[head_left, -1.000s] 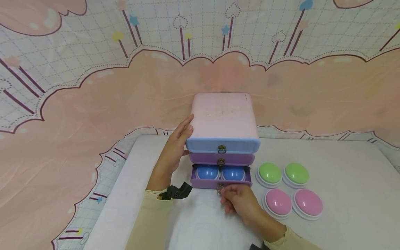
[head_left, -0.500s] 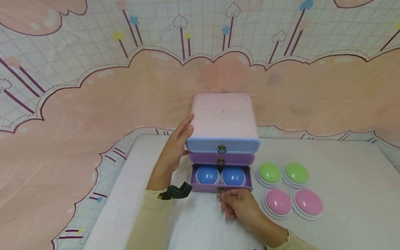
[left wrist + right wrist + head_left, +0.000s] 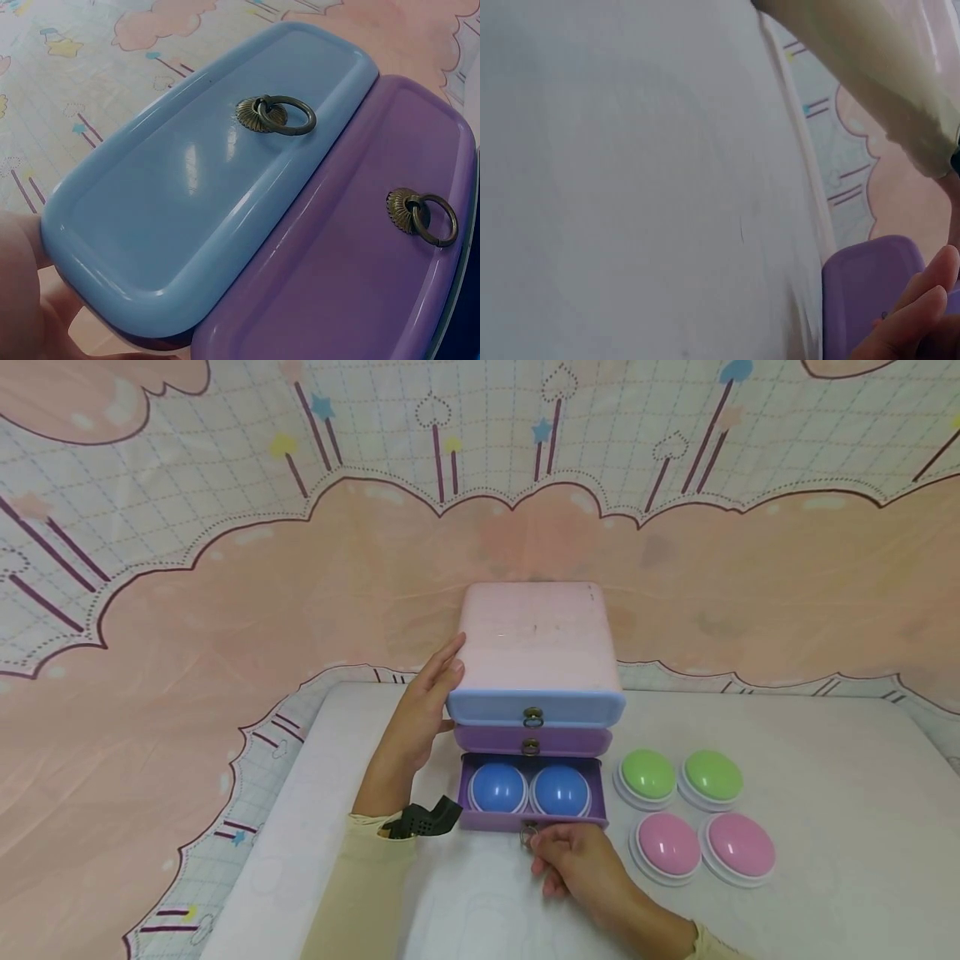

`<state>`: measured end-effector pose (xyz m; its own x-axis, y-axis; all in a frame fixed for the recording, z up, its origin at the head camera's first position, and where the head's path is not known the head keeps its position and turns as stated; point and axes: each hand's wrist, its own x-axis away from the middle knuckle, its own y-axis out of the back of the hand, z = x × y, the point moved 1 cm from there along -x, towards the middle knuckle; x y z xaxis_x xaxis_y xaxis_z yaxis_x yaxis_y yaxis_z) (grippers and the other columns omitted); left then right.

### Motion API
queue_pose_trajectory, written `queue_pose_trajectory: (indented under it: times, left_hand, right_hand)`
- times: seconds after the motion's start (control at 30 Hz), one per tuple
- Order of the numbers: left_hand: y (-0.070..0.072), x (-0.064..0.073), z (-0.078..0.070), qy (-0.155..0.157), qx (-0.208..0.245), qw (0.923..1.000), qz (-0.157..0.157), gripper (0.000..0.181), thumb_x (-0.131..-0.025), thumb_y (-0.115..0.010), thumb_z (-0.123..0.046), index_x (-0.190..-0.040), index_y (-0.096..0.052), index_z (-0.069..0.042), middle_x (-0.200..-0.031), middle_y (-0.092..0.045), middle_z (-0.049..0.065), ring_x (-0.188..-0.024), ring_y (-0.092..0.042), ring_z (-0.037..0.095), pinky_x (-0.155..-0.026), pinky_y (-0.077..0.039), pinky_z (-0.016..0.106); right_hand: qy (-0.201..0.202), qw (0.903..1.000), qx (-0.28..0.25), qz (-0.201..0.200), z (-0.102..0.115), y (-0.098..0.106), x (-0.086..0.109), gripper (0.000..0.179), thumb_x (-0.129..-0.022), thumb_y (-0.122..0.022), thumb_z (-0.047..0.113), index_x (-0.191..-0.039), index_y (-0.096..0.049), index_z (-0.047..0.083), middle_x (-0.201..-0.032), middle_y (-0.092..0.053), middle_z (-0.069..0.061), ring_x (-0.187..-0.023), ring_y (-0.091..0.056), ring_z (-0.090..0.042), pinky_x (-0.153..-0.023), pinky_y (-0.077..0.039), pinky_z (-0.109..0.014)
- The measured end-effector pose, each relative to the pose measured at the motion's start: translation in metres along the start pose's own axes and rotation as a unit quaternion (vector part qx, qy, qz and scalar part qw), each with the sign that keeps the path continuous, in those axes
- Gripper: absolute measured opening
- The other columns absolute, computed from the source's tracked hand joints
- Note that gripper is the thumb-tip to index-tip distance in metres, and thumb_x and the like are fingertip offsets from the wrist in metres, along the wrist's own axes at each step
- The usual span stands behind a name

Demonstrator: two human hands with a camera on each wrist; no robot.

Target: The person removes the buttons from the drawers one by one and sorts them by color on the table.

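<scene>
A small drawer cabinet with a pink top (image 3: 536, 635) stands at the middle of the table. Its upper blue drawer (image 3: 487, 708) and middle purple drawer (image 3: 487, 740) are closed. The bottom purple drawer (image 3: 480, 820) is pulled out, showing two blue domes, the left dome (image 3: 498, 787) and the right dome (image 3: 561, 791), on white bases. My left hand (image 3: 417, 714) rests against the cabinet's left side, fingers extended. In the left wrist view, part of that hand (image 3: 19, 277) shows beside the blue drawer. My right hand (image 3: 588, 864) pinches the bottom drawer's ring pull (image 3: 528, 836).
Right of the cabinet sit two green domes (image 3: 648, 774) and two pink domes (image 3: 669, 845) on white bases, close to my right hand. A white cover (image 3: 840, 793) lies over the table. Behind hangs a patterned cloth (image 3: 360, 585).
The bottom drawer has slid further out toward me, with my right hand moving back on its ring. More of the blue domes shows. My left hand stays in place.
</scene>
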<state>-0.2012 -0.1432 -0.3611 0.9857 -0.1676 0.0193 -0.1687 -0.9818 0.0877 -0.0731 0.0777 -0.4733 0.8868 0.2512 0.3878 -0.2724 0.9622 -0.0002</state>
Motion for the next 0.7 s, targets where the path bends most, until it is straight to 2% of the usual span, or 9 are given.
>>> queue_pose_trajectory:
  times: [0.3,0.5,0.7]
  left_hand:
    - [-0.001,0.001,-0.002,0.003,-0.008,1.0,-0.004,0.05,-0.106,-0.049,-0.045,-0.155,-0.038,-0.045,-0.169,-0.025,-0.008,-0.153,-0.028,0.04,-0.103,-0.035,0.079]
    - [0.0,0.001,-0.001,-0.001,-0.001,1.0,0.001,0.05,-0.106,-0.049,-0.044,-0.155,-0.038,-0.044,-0.169,-0.025,-0.007,-0.152,-0.029,0.04,-0.103,-0.035,0.079]
    - [0.0,0.0,0.0,-0.002,0.003,1.0,0.001,0.05,-0.106,-0.05,-0.045,-0.155,-0.039,-0.045,-0.169,-0.025,-0.007,-0.152,-0.03,0.04,-0.102,-0.035,0.08]
  right_hand:
    - [-0.001,1.0,0.003,0.004,-0.005,-0.002,0.005,0.024,-0.1,-0.062,0.018,-0.106,-0.065,-0.006,-0.07,-0.066,-0.001,-0.049,-0.058,-0.011,-0.047,-0.046,-0.025]
    - [0.003,0.9985,0.018,0.051,-0.005,0.0,0.008,0.028,-0.101,-0.063,0.022,-0.102,-0.068,-0.005,-0.074,-0.068,-0.002,-0.05,-0.061,-0.011,-0.048,-0.047,-0.024]
    - [0.016,0.9929,0.073,0.092,0.002,0.012,0.016,0.031,-0.102,-0.06,0.025,-0.113,-0.07,-0.002,-0.078,-0.072,-0.006,-0.054,-0.066,-0.016,-0.051,-0.051,-0.027]
